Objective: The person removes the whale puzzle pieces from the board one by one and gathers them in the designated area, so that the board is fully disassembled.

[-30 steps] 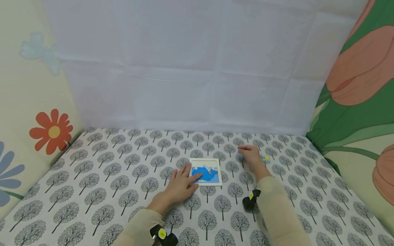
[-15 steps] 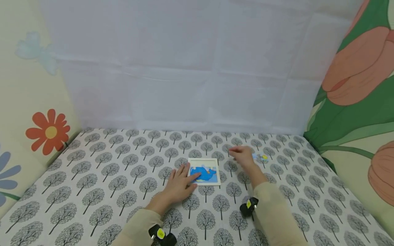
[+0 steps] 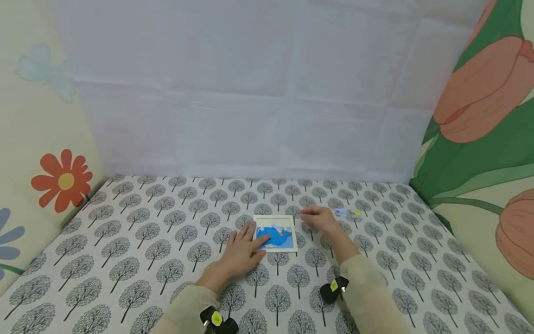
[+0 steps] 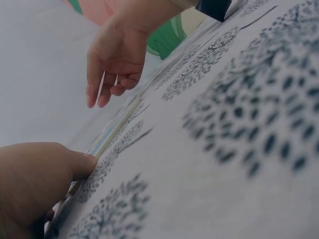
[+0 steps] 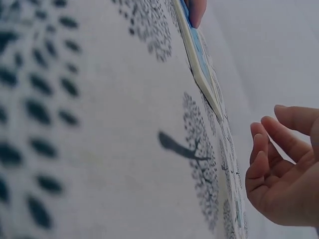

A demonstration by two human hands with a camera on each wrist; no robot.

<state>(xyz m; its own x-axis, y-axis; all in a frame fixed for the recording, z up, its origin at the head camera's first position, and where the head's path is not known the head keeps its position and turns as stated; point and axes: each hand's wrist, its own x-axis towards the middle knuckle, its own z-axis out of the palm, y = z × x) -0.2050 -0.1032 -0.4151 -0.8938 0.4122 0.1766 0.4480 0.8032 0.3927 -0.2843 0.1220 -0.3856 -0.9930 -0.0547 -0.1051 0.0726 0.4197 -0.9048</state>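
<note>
A small white-framed jigsaw tray (image 3: 274,250) lies on the cloth, with a blue whale-like picture (image 3: 277,235) inside it. My left hand (image 3: 242,250) rests at its left side with fingers spread. One of those fingers reaches onto the picture, and the thumb (image 4: 82,164) is at the near edge in the left wrist view. Just right of the tray, my right hand (image 3: 319,219) hovers over the cloth. Its fingers (image 5: 259,172) are loosely bent, and nothing shows between them and the thumb in either wrist view.
Small loose puzzle pieces (image 3: 357,214), bluish with yellow and pink spots, lie right of the right hand. A tree-patterned cloth (image 3: 137,278) covers the table. A white sheet (image 3: 233,130) hangs behind, between painted walls.
My right hand has moved left from the loose pieces towards the tray, uncovering some of them. The left hand stays on the tray. The head view has turned slightly.
</note>
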